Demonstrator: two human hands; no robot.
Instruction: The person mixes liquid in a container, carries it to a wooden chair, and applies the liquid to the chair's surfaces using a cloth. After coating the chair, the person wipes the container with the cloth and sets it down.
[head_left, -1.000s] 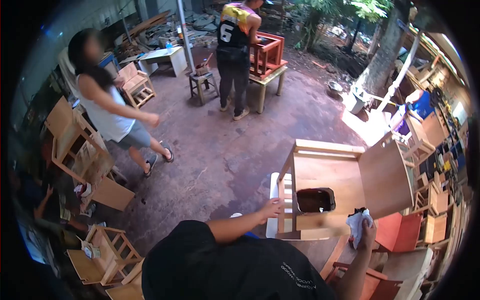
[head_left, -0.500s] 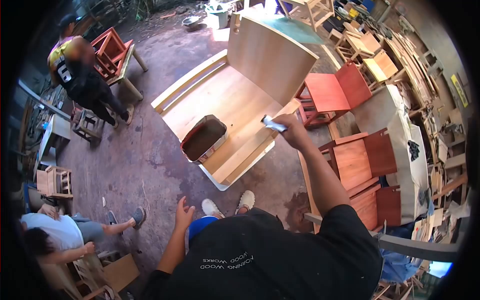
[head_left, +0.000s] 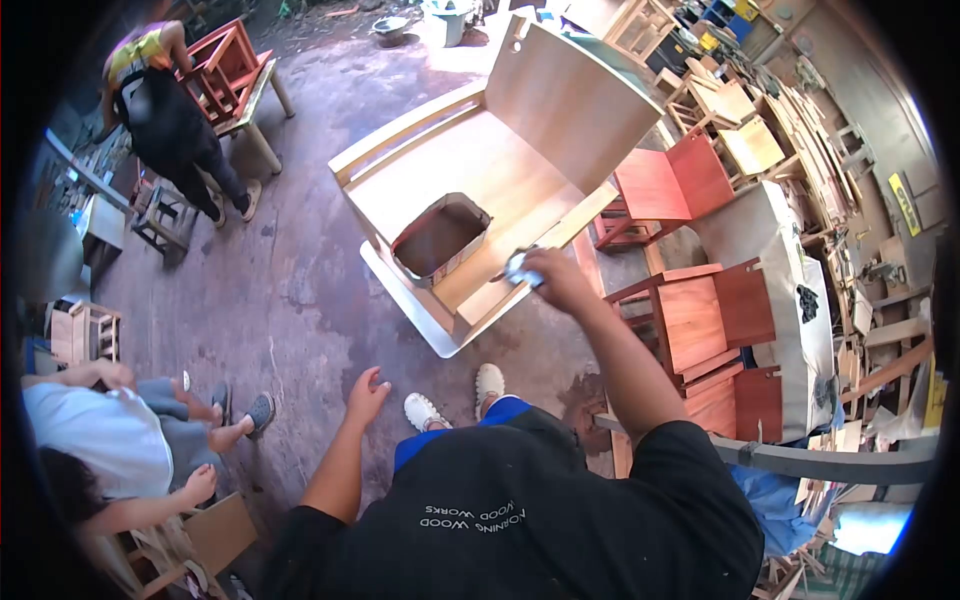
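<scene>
A bare wooden chair (head_left: 520, 150) with a broad curved backrest stands before me. On its seat sits a cut-open container (head_left: 462, 262), dark brown inside. My right hand (head_left: 557, 280) is closed on a small whitish thing with a dark tip (head_left: 517, 268), too blurred to name. It is at the chair's near right armrest (head_left: 575, 222), where a dark mark shows beside the tip. My left hand (head_left: 368, 393) hangs free over the floor, fingers loosely bent and apart, holding nothing.
Red-stained chairs (head_left: 680, 185) stand along the right, with stacked lumber (head_left: 820, 150) behind. A person (head_left: 165, 100) stands at a table with a red chair (head_left: 225, 70). Another person (head_left: 100, 430) sits at lower left. A grey bar (head_left: 820, 460) crosses at right.
My right hand has moved down and nearer along the armrest with the whitish thing. The view has shifted, so the chair appears further right. The standing person is bent further over.
</scene>
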